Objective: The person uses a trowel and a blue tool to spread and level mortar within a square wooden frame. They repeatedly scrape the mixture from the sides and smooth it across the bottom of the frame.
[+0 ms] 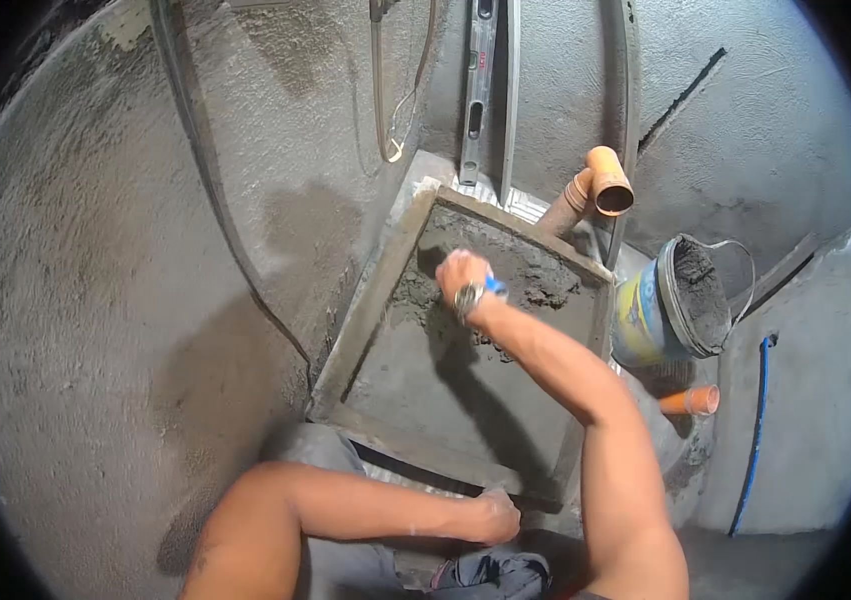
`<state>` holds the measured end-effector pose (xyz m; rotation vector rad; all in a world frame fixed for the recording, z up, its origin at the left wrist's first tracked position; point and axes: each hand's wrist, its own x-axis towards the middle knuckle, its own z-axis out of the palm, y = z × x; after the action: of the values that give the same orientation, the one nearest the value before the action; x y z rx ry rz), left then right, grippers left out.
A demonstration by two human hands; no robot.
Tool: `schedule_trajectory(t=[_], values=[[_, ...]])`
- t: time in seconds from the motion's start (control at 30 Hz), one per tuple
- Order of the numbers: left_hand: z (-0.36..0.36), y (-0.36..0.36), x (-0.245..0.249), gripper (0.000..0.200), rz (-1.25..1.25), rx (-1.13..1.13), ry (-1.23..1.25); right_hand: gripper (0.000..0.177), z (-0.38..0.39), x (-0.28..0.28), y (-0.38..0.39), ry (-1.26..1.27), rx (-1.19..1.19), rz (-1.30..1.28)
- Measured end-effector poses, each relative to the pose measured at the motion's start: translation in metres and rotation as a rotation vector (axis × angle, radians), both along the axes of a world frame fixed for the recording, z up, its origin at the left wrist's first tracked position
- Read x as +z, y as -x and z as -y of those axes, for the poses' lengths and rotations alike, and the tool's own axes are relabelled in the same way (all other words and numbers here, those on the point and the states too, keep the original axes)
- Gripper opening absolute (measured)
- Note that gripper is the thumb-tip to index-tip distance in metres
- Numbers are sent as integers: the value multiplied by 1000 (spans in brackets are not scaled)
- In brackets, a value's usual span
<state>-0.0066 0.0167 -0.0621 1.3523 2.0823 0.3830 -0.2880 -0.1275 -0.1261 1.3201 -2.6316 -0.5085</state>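
Observation:
My right hand (461,272), with a watch (468,297) at its wrist, is closed over the upper left part of a square framed tray (395,290) of wet mortar (415,370). Something blue (494,286) shows beside the wrist; most of what the hand grips is hidden. Dark, rough lumps of mortar (545,290) lie to its right, while the lower part of the surface looks smoother. My left hand (497,517) is closed in a fist at the tray's near edge, and I cannot make out anything in it.
Right of the tray stands a bucket (645,310) of mortar. Orange pipes (605,180) (690,401) rise behind and beside it. A spirit level (478,90) leans on the back wall near long metal strips. A dark cable (235,235) hangs at left; a blue tube (757,430) lies right.

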Motion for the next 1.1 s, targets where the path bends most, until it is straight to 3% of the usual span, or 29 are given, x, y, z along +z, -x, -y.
schedule_trajectory(t=[0.03,0.1,0.2,0.3,0.37,0.4,0.47,0.53,0.6,0.77,0.9,1.1], values=[[2,2,6,16,15,-8,7,17,-9,16,-19,-126,2,101],[6,1,11,16,-19,23,-25,18,-37,30,-15,4,-11,223],[-1,3,4,16,-12,21,-17,31,-62,71,4,5,-271,574],[-1,1,2,15,-27,30,-17,41,-76,22,62,190,-381,632],[5,2,10,17,-35,16,-24,43,-71,23,77,239,-481,861],[9,5,16,19,-25,2,-29,39,-77,-19,91,279,-368,725],[10,3,12,24,-3,-11,7,39,-84,-36,63,265,-311,697],[2,1,1,29,5,5,79,38,-92,-33,21,231,-250,704],[0,0,-9,31,-29,14,0,38,-105,-17,-1,250,-230,714],[7,-1,-11,22,-68,30,-91,45,-97,-47,57,503,-267,731],[9,-2,-14,11,-53,96,-116,46,-66,-49,111,373,-320,678],[9,5,0,9,-37,68,-112,43,-67,-11,70,7,-76,699]])
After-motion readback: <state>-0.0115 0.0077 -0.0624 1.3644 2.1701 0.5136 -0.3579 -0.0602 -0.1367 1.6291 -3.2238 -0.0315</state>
